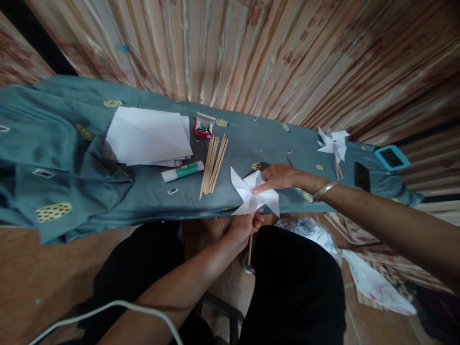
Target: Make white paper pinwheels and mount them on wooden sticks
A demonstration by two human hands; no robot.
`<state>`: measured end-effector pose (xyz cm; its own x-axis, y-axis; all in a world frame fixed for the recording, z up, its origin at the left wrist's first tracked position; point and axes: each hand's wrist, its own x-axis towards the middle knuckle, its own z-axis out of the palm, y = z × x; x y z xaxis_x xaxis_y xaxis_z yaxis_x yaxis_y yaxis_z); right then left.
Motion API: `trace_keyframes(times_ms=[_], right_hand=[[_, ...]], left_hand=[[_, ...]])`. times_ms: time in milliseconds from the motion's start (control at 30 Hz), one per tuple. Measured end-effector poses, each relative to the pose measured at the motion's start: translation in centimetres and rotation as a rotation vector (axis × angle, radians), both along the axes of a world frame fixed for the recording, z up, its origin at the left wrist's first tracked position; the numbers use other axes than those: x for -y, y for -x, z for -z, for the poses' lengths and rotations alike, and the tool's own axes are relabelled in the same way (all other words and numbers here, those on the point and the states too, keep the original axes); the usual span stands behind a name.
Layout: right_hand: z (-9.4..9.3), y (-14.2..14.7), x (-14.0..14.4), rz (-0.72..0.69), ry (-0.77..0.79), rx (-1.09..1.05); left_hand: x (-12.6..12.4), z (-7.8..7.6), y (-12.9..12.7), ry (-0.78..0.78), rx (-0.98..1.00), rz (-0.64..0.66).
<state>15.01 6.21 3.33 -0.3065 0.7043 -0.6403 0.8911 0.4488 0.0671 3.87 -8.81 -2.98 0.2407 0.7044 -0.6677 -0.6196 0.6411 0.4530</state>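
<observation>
A white paper pinwheel [247,194] sits at the near edge of the table covered in blue-grey cloth [143,191]. My left hand [244,226] grips the wooden stick [249,249] just below the pinwheel's back. My right hand [276,177] reaches in from the right, fingers pressing on the pinwheel's centre and upper right blade. A silver bangle [323,190] circles my right wrist.
On the cloth lie a stack of white paper [147,136], a glue stick [182,171], several wooden sticks [213,163], a small red box of pins [203,127], a finished pinwheel [334,143], a black phone [362,176] and a blue-framed device [391,157]. Paper scraps [373,282] litter the floor.
</observation>
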Motion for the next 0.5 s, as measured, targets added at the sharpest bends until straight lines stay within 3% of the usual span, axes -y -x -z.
trace_keyframes(times_ms=[100, 500], right_hand=[[-0.03, 0.0, -0.13, 0.001, 0.073, 0.008], [0.29, 0.21, -0.23, -0.055, 0.055, 0.015]], left_hand=[[-0.02, 0.0, -0.15, -0.003, 0.005, -0.006], [0.0, 0.0, 0.04, -0.004, 0.014, -0.001]])
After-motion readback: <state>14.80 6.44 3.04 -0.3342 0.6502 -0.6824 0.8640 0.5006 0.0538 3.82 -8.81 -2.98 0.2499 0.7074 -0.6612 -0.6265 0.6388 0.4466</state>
